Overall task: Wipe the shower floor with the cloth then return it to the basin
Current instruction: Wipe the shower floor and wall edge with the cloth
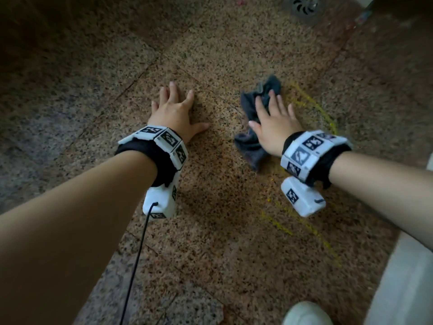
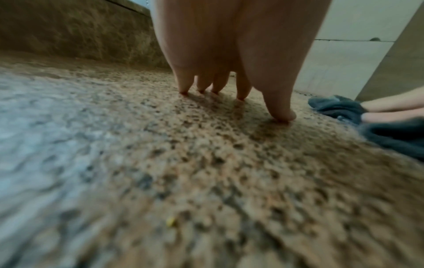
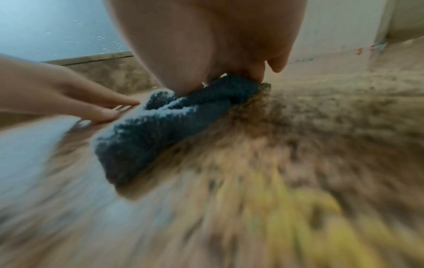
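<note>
A crumpled dark blue-grey cloth (image 1: 249, 109) (image 3: 165, 127) (image 2: 390, 134) lies on the speckled granite shower floor (image 1: 222, 207). My right hand (image 1: 274, 116) (image 3: 206, 45) presses down on it with straight, spread fingers; the cloth bunches out past the thumb side. To its left, my left hand (image 1: 175, 106) (image 2: 229, 72) is braced on the bare floor with fingers spread and the fingertips touching the stone, holding nothing. Yellow smears (image 1: 314, 106) mark the floor just right of the cloth and nearer to me. The right wrist view is motion-blurred. No basin shows in any view.
A round metal drain (image 1: 304, 7) sits at the far edge. A white shoe (image 1: 307, 313) and a pale raised ledge (image 1: 403, 277) are at the near right. A black cable (image 1: 138, 254) hangs from the left wrist unit. A low stone curb (image 2: 80, 36) borders the left.
</note>
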Motion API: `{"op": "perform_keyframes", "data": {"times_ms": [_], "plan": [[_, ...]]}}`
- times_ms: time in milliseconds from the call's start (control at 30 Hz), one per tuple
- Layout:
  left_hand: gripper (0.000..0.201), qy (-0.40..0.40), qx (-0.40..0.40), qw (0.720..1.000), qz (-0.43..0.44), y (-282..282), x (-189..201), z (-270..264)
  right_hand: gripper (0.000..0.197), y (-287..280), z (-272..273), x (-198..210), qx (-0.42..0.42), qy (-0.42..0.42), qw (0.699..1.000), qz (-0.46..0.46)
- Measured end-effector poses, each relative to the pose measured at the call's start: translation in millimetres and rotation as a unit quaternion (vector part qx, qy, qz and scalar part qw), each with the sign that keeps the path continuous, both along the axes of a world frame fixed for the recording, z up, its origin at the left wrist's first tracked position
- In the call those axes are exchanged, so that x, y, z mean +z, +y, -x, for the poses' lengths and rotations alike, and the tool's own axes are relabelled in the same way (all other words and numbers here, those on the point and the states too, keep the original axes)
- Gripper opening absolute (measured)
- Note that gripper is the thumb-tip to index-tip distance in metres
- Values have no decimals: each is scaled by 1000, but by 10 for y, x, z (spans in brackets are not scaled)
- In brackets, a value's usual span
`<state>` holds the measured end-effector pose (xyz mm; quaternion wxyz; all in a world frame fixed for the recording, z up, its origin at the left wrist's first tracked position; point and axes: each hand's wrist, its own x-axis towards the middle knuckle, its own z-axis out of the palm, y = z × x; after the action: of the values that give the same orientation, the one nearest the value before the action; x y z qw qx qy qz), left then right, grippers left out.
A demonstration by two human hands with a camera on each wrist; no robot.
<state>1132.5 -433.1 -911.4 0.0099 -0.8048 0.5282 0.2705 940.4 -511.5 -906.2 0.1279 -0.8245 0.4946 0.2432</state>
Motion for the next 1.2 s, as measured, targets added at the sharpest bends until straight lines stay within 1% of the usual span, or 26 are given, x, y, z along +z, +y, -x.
{"op": "perform_keyframes", "data": {"times_ms": [67,167,367,467,533,633,733,833,967,1067,1200], "plan": [[84,-6,-3,1000,-3,-9,0,1,60,165,77,-2,2,-5,1000,-6],[85,-8,-1,1000,-5,-20,-7,-2,61,168,67,-19,-11,-11,1000,-10],[86,-11,2,1000,-12,-41,-8,11,63,-317,-156,-79,-49,-25,998,27],[86,-12,4,1000,-20,-51,-10,10,63,-584,-200,-53,-75,-35,996,26],[86,-12,4,1000,-20,-53,-9,12,62,-658,-189,-37,-76,-38,996,25],[86,-9,7,1000,-20,-59,-2,18,61,-618,-169,-40,-64,-28,997,34],[86,-10,6,1000,-23,-60,3,19,61,-425,-121,-54,-32,-27,999,33],[86,-10,5,1000,-20,-62,2,19,63,-165,-16,-44,9,-42,999,26],[86,-13,5,1000,-24,-68,5,19,69,102,76,-38,16,-65,998,22],[86,-11,5,1000,-23,-73,3,12,68,123,75,-78,33,-48,998,32],[86,-12,6,1000,-20,-64,1,16,67,-25,25,-105,55,-39,998,12]]}}
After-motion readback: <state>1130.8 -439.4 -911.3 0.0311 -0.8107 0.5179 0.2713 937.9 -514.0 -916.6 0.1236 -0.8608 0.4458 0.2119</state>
